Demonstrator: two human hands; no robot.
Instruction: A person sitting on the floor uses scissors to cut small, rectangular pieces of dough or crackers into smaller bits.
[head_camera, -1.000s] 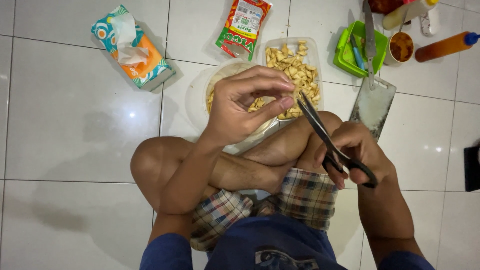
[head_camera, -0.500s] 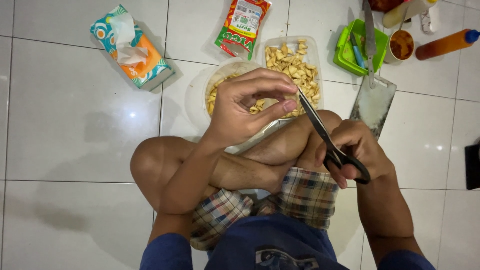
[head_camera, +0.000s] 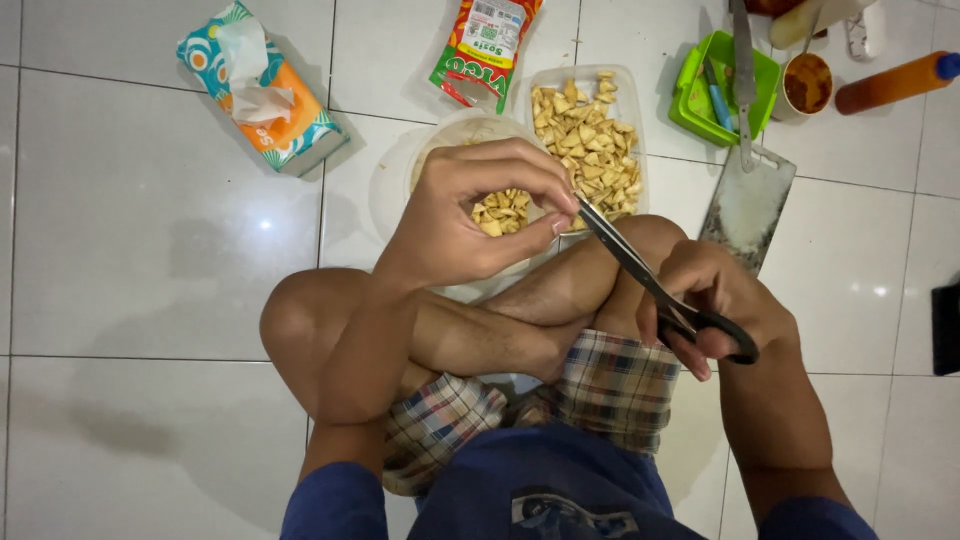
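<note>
tissue pack (head_camera: 262, 90), green tray (head_camera: 722, 90), orange bottle (head_camera: 895, 82)

Materials and finishes, seen from the head camera

I note glossy white floor tiles (head_camera: 150, 250) throwing back lamp glare; scissors (head_camera: 655, 285) with bright smooth metal blades and matt black plastic handles; a clear plastic tray (head_camera: 590, 140) and a translucent plastic bowl (head_camera: 420, 160), both smooth; a shiny printed plastic packet (head_camera: 485, 45); a soft paper tissue pack (head_camera: 260, 85); woven checked cloth shorts (head_camera: 610, 385); a glossy green plastic container (head_camera: 720, 85).
</note>
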